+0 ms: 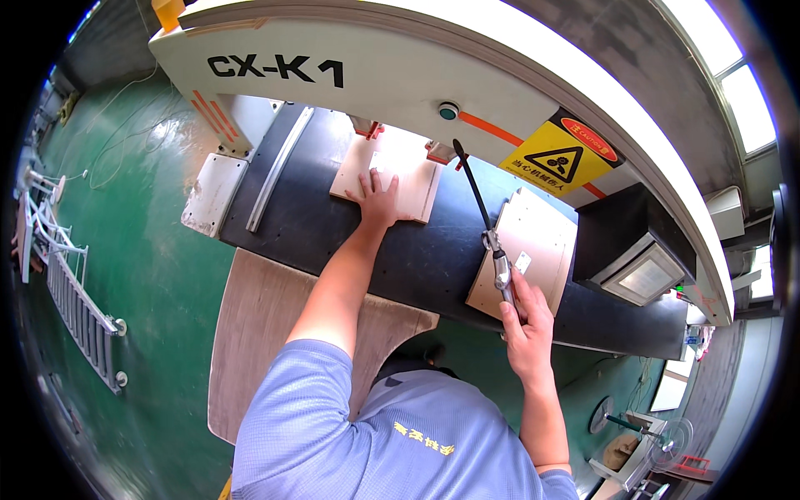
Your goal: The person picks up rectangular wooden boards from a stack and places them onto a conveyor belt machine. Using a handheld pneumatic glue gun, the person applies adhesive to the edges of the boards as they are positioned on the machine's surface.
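Observation:
My left hand (377, 200) lies flat with fingers spread on a pale wooden board (419, 185), whose far end reaches beneath the machine's beam. In my right hand (531, 323) is an air blow gun (502, 271) with a metal body and a long dark nozzle, tilted up and to the left. The tip of the nozzle ends in front of the beam, right of the first board. Under and beside the gun, a second pale board (537, 229) rests on the black worktable (400, 258). A small light-coloured piece (522, 262) shows on it, close to my fingertips.
A white machine beam (383, 92) spans the table's far side, bearing a yellow warning sign (560, 155) and a round button (448, 110). At right stands a black-housed screen (637, 258). A metal rail (281, 169) crosses the table's left; a curved brown panel (267, 333) juts out nearer me.

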The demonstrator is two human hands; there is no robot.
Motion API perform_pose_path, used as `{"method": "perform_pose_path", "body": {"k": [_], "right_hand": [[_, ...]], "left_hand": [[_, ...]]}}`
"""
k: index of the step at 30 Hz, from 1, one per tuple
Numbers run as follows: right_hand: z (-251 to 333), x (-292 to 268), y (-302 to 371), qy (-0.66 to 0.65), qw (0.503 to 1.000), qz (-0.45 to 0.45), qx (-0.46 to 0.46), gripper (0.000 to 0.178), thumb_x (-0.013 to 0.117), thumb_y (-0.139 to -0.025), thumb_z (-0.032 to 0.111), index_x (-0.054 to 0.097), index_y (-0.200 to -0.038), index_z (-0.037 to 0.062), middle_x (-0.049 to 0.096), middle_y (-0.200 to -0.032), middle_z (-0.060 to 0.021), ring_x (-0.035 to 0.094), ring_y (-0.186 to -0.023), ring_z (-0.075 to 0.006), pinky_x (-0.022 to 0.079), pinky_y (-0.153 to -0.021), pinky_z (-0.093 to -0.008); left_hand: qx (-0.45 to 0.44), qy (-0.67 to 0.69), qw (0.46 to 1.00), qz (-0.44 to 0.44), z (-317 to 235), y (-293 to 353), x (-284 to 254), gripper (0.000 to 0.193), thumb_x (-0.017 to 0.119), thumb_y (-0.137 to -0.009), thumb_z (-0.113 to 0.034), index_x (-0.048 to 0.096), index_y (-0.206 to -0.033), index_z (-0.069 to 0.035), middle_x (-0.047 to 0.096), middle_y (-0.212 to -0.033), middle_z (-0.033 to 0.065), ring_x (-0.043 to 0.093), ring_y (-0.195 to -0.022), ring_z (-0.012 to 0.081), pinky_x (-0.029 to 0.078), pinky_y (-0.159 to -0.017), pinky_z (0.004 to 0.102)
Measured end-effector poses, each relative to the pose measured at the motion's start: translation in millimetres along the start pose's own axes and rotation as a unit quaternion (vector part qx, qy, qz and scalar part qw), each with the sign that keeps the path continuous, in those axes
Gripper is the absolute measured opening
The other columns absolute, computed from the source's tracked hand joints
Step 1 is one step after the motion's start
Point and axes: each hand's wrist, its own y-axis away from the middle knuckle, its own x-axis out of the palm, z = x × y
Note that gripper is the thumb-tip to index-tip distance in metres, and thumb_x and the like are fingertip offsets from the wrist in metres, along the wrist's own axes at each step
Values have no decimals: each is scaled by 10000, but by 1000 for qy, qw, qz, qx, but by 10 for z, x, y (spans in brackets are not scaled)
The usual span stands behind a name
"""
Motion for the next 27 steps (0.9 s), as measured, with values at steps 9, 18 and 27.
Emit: {"method": "perform_pose_path", "body": {"k": [9,18,27], "right_hand": [[202,141,-214,57,997,-34,-40,487,665,-921,60,579,-1399,87,570,-950,-86,556,-782,-189,479,-742,-301],[93,311,-286,38,996,-58,-49,470,654,-948,116,578,-1411,146,582,-963,-99,582,-800,-217,498,-769,-329],[-233,197,-15,37,998,51,23,464,665,-937,152,586,-1393,118,605,-929,-131,594,-808,-261,497,-795,-342]], "left_hand": [[-4,-17,999,35,-26,-86,-125,1136,780,-618,-728,304,-1562,-312,111,-1646,206,55,-1500,468,61,-1034,835],[94,12,995,-29,194,261,242,896,755,-778,-504,393,-1513,-141,273,-1593,233,206,-1490,416,175,-1154,652],[61,-20,993,98,147,214,-15,849,720,-827,-462,364,-1542,-175,234,-1628,198,178,-1513,383,166,-1182,619]]}}
